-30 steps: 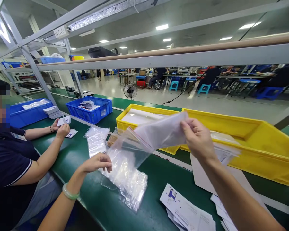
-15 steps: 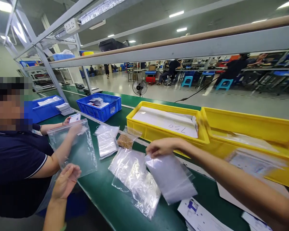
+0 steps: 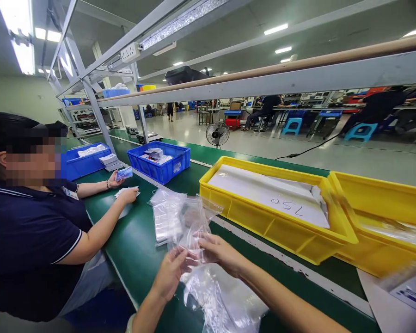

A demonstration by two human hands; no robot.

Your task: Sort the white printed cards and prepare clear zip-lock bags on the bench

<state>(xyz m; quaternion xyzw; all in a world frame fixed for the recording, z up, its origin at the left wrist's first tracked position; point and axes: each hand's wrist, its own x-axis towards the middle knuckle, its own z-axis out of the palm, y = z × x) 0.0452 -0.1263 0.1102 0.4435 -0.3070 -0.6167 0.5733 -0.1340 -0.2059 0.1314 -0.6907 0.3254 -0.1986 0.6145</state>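
A clear, thin plastic bag (image 3: 190, 226) is pinched between both hands above the green table (image 3: 142, 259). My left hand (image 3: 169, 273) has its fingers closed on the lower edge of the bag. My right hand (image 3: 218, 252) grips the bag from the other side, close to the left fingertips. Beneath my hands lies a pile of clear plastic bags (image 3: 225, 300). Beyond the held bag is a stack of flat clear bags (image 3: 164, 222), and the held bag partly covers what lies beside that stack.
A co-worker (image 3: 38, 240) sits at the left, holding cards. A yellow tray (image 3: 263, 226) with white sheets stands ahead, with another yellow tray (image 3: 395, 249) at right. A blue bin (image 3: 159, 164) stands further back. A shelf rail (image 3: 249, 85) crosses above.
My left hand has moved right to meet my right hand. My right hand has let go of the frosted bag it held over the pile. The view has turned left.
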